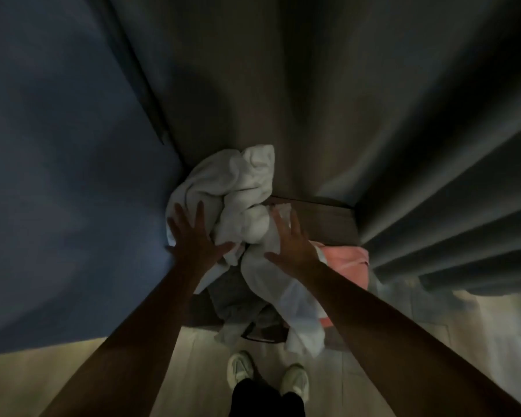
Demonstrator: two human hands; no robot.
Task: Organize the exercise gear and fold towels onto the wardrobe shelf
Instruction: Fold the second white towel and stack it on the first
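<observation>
A crumpled heap of white towels (235, 188) lies on a dim wooden wardrobe shelf (325, 218). My left hand (193, 236) lies flat with fingers spread on the left side of the heap. My right hand (292, 239) rests with straight, spread fingers on its right side. One white towel (286, 302) hangs over the shelf's front edge toward the floor. A grey cloth (235, 296) sits under the heap. A pink folded item (349, 263) lies to the right of my right wrist.
A blue panel (57, 176) stands at the left. Dark curtain folds (463, 191) hang at the right. The wardrobe's back wall (268, 85) rises behind the towels. My two pale shoes (268, 377) stand on the light floor below.
</observation>
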